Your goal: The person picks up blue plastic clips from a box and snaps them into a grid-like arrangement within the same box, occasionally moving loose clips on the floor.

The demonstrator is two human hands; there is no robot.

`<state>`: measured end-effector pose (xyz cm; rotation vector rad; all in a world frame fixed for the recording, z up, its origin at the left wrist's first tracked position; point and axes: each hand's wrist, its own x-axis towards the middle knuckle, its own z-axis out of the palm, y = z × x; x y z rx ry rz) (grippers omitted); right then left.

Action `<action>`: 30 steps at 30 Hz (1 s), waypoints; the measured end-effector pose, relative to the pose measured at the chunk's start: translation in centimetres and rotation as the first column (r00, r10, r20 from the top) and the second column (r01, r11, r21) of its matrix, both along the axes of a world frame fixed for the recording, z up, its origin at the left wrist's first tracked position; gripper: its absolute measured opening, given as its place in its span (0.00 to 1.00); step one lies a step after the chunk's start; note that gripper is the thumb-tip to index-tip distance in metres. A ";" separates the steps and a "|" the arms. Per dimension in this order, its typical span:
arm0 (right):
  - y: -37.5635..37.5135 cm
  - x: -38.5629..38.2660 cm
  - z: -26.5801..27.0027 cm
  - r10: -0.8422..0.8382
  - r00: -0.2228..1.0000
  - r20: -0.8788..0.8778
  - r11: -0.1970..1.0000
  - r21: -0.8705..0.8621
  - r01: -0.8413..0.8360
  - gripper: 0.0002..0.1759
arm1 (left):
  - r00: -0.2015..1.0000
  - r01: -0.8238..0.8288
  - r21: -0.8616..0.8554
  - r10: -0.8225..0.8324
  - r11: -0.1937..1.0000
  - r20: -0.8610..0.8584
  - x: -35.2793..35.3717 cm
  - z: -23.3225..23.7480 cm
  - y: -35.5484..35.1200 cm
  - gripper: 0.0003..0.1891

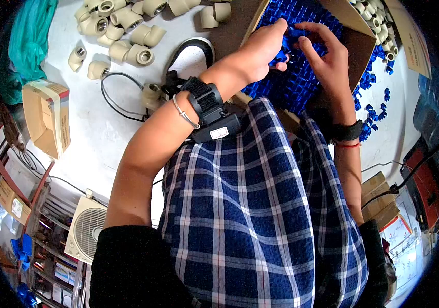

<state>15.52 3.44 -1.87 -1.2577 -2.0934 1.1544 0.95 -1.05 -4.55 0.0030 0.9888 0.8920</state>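
Note:
Both hands meet over an open cardboard box [355, 32] lined with closely packed rows of small blue plastic fittings [294, 90]. My left hand [263, 51] is curled with its palm turned inward, closed around a few blue fittings [285, 47]. Facing it, my right hand [327, 56] has thumb and forefinger bent around a blue fitting [294, 35] at the left fingers. The fingers partly hide the pieces they hold.
Beige pipe elbows [132, 51] lie scattered at upper left, near a shoe [192, 55]. Loose blue fittings [371, 115] lie right of the box. An empty-looking carton [47, 120], a fan [87, 226] and a black cable [107, 97] are at left.

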 end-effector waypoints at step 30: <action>0.6 0.3 -1.0 -0.515 0.768 -0.382 0.795 -0.548 0.261 0.09 | 0.998 0.057 0.119 -0.058 0.991 0.006 -0.2 0.4 0.0 0.14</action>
